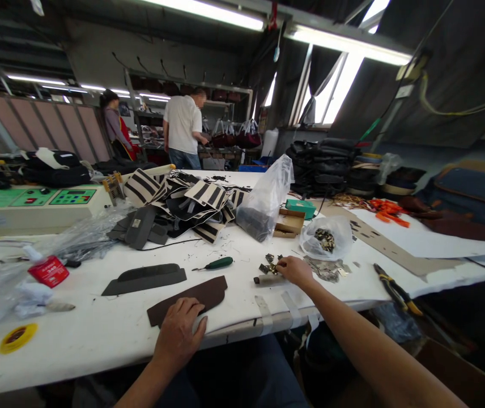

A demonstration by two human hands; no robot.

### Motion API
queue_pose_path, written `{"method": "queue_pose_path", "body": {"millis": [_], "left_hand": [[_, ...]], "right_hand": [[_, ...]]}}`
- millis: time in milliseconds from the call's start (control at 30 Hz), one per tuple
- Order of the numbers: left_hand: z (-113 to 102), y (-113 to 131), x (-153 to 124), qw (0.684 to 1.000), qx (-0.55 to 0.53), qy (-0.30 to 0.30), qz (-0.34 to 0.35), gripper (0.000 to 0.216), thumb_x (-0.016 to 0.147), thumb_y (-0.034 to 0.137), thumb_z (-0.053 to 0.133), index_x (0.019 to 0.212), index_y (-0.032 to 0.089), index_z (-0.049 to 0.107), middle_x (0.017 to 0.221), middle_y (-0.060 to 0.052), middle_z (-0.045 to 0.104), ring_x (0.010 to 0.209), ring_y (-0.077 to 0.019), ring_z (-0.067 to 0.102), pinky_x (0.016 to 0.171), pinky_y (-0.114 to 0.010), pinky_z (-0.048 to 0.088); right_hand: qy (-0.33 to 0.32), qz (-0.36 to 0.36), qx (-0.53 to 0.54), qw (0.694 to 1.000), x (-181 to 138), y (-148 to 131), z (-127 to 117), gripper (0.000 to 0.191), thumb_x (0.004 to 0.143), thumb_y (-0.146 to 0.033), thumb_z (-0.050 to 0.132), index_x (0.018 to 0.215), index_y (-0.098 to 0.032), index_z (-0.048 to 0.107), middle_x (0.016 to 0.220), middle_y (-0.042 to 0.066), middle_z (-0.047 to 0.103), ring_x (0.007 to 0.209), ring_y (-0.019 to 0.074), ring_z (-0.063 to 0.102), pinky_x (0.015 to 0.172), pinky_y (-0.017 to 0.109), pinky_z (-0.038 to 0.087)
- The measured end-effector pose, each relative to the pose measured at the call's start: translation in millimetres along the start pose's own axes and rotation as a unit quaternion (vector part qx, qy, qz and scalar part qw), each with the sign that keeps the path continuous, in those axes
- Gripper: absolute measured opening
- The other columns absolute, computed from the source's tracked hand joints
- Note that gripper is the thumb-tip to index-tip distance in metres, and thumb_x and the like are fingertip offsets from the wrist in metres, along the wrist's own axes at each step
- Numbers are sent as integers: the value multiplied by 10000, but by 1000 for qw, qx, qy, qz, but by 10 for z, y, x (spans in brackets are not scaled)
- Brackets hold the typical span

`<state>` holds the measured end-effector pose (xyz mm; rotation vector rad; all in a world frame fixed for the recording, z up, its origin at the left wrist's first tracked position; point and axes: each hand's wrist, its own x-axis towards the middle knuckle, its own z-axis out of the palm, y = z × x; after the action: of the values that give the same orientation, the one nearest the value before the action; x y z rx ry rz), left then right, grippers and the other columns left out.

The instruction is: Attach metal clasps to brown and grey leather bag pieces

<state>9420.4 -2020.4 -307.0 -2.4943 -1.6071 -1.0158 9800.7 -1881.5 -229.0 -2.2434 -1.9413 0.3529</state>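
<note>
My left hand (pixel 178 330) lies on the near end of a dark brown leather-like panel (pixel 211 292) at the table's front edge, thumb apart from the fingers. My right hand (pixel 297 271) reaches to a small heap of brass-coloured metal fittings (pixel 269 264), its fingertips bent together among them; what they pinch is hidden. A short grey cylinder (pixel 266 280) lies just in front of the heap. Beyond the brown panel is an awl-like tool with a green handle (pixel 220 263). Two dark grey panels (pixel 147 279) overlap to its left.
Striped and black pieces (pixel 202 198) are piled behind, beside a clear plastic bag (pixel 263 198). An open bag of fittings (pixel 326 240), thin metal plates (pixel 327 268) and pliers (pixel 395 289) lie rightward. Leftward are a red bottle (pixel 49 272) and yellow tape roll (pixel 18 338). Two people stand far back.
</note>
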Motion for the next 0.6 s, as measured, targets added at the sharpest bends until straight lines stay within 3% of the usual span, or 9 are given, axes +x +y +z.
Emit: {"method": "queue_pose_path", "body": {"millis": [200,333,467,533,600], "left_hand": [[-21,2,11,1000,-23,8,-9,190,930,237,622,1094,203,714,1079,-89,706,1045,-284,635,947,-496,533],[-41,9,11,998,-47,36,-27,190,942,258,618,1099,203,711,1104,-97,705,1068,-276,653,981,-489,548],[-215,268,40,980,-159,58,-102,268,978,340,599,1191,200,682,1165,-102,705,1058,-239,693,959,-423,594],[-354,499,59,937,-299,28,-177,321,965,403,628,1217,212,685,1174,-92,726,1004,-220,721,857,-357,630],[-482,728,62,878,-411,12,-246,401,931,460,676,1238,202,681,1171,-108,746,980,-228,739,729,-307,642]], "right_hand": [[65,-4,118,991,-109,-147,-113,278,949,-433,648,845,-184,715,943,67,735,919,212,663,839,341,500],[71,-24,267,961,-413,-324,-244,304,898,-459,600,841,-196,739,772,44,711,805,219,652,720,305,453],[-9,-66,423,904,-947,-679,-177,380,869,-541,596,892,-182,720,855,55,729,831,214,667,731,302,500],[-78,-79,492,863,-1239,-905,-84,379,860,-545,617,866,-177,707,896,74,747,861,218,688,737,303,520],[-166,-69,580,795,-1499,-1116,13,346,835,-519,689,830,-174,700,884,78,755,837,202,694,721,287,516]]}}
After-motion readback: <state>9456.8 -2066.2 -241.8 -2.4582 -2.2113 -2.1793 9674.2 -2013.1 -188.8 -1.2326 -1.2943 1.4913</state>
